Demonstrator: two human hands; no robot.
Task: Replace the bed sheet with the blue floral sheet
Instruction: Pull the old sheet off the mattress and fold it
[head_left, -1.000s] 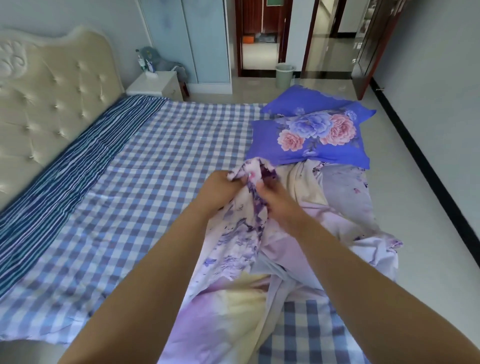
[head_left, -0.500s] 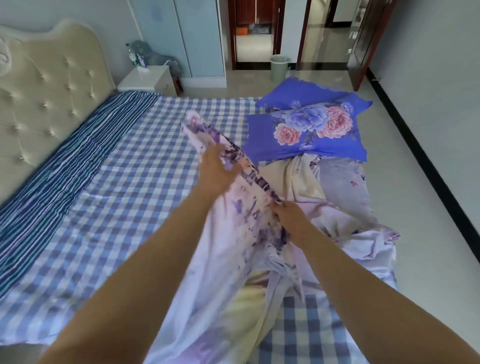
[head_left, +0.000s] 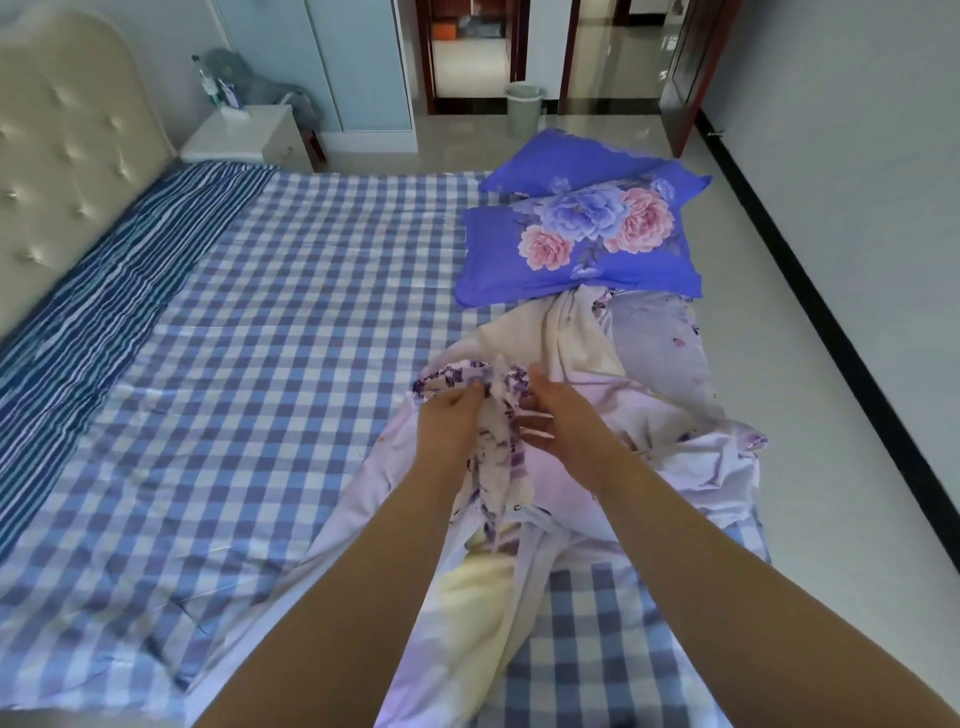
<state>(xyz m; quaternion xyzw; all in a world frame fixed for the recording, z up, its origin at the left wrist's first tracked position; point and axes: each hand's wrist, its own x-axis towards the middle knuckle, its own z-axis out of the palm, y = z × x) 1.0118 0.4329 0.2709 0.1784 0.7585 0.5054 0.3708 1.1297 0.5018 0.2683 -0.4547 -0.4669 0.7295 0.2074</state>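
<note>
So we've got both hands on the floral sheet (head_left: 519, 519), which is bunched up in a pale lilac and yellow heap on the bed at about 5 o'clock from the middle of the view. Our left hand (head_left: 448, 426) has its fingers curled tight around a gathered fold with purple flowers on it. Our right hand (head_left: 563, 415) is just beside it at 3 o'clock, fingers mostly straight and a bit spread, touching the same fold. The blue checked sheet (head_left: 249, 374) lies flat underneath. Two blue floral pillows (head_left: 587, 234) sit at 1 o'clock. Cream tufted headboard (head_left: 67, 171) is out at 10 o'clock.
</note>
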